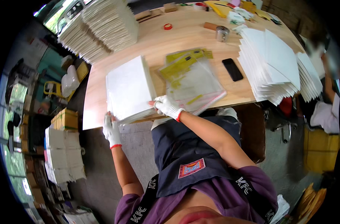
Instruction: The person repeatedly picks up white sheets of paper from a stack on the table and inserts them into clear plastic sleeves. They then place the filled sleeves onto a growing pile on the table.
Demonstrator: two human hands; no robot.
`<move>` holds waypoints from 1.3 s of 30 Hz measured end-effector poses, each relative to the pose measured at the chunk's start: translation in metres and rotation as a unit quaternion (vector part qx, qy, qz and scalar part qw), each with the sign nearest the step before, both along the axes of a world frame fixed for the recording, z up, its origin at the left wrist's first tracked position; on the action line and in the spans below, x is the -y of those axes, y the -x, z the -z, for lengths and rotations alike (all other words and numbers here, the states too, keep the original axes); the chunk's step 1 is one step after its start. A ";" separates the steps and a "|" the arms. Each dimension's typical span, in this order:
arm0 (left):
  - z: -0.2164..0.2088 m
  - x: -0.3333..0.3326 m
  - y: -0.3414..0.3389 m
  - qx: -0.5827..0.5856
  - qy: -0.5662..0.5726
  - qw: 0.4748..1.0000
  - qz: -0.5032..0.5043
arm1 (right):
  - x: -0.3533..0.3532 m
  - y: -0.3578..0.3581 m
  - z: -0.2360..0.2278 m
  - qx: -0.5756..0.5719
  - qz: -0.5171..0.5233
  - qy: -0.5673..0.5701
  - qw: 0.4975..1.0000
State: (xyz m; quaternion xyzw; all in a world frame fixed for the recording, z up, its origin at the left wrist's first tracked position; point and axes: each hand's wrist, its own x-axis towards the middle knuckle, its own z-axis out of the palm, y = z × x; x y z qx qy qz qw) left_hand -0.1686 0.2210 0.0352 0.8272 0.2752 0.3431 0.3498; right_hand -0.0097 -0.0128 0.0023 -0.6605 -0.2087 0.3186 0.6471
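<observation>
A neat stack of white sheets lies at the table's near edge, with clear plastic showing along its lower rim. My left hand, in a white knit glove with bare fingertips, grips its near left corner. At the near right corner, my right hand, gloved the same way, has its fingers curled on the stack's edge. Just right of it lies a pile of clear plastic bags with yellow-green print and a pinkish strip along the near edge.
A black phone lies beside fanned white sheets on the right. Tall paper stacks stand far left. A metal can, a cardboard tube and red tape sit farther back. Another person's arm shows at right.
</observation>
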 end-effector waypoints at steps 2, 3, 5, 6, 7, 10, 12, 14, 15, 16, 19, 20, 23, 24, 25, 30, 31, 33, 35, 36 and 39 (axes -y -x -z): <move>0.045 -0.017 0.005 0.100 0.082 0.991 0.026 | 0.010 -0.002 -0.011 -0.070 -0.027 -0.076 0.994; 0.037 -0.001 -0.002 0.092 0.244 0.965 -0.016 | 0.034 -0.011 -0.012 -0.018 0.004 -0.098 0.995; 0.047 0.012 0.006 0.215 0.191 0.956 -0.058 | 0.091 -0.014 -0.065 -0.002 0.014 -0.178 0.984; 0.049 0.023 0.011 0.251 0.228 0.938 -0.072 | 0.126 -0.020 -0.078 0.120 0.088 -0.132 0.980; 0.057 0.029 0.020 0.225 0.178 0.954 -0.089 | 0.160 -0.026 -0.091 0.240 0.148 -0.083 0.956; 0.098 0.058 0.052 0.191 0.063 0.976 -0.083 | 0.261 -0.042 -0.135 0.538 0.313 0.162 0.766; 0.119 0.093 0.062 0.163 0.079 0.983 -0.029 | 0.315 -0.047 -0.169 0.559 0.357 0.389 0.639; 0.136 0.128 0.060 0.125 0.086 0.986 0.070 | 0.369 -0.068 -0.175 0.532 0.325 0.554 0.552; 0.133 0.146 0.048 0.087 -0.011 0.990 0.106 | 0.395 -0.083 -0.163 0.540 0.306 0.588 0.518; 0.140 0.156 0.042 0.073 -0.026 0.984 0.161 | 0.407 -0.092 -0.161 0.556 0.282 0.583 0.520; 0.086 0.210 0.002 0.088 -0.076 0.937 0.330 | 0.427 -0.109 -0.157 0.590 0.219 0.581 0.515; 0.075 0.223 -0.010 0.084 -0.113 0.923 0.359 | 0.426 -0.110 -0.160 0.594 0.202 0.591 0.507; 0.054 0.253 -0.054 0.077 -0.146 0.886 0.434 | 0.428 -0.095 -0.169 0.629 0.222 0.539 0.513; 0.051 0.264 -0.068 0.047 -0.157 0.892 0.422 | 0.429 -0.085 -0.170 0.643 0.242 0.505 0.522; 0.051 0.271 -0.081 0.015 -0.165 0.899 0.406 | 0.429 -0.073 -0.166 0.669 0.250 0.483 0.506; 0.070 0.246 -0.133 -0.141 -0.375 0.840 0.366 | 0.390 0.016 -0.140 0.722 0.277 0.382 0.505; 0.069 0.240 -0.143 -0.155 -0.368 0.840 0.368 | 0.382 0.038 -0.137 0.704 0.283 0.380 0.530; 0.067 0.228 -0.159 -0.177 -0.356 0.839 0.372 | 0.376 0.063 -0.112 0.629 0.290 0.323 0.645; 0.049 0.235 -0.164 -0.279 -0.349 0.818 0.363 | 0.378 0.068 -0.105 0.377 0.310 0.328 0.809; 0.043 0.240 -0.164 -0.326 -0.343 0.804 0.361 | 0.395 0.059 -0.089 0.202 0.378 0.186 0.884; 0.047 0.249 -0.161 -0.386 -0.361 0.785 0.323 | 0.434 0.019 -0.081 -0.067 0.459 -0.129 0.876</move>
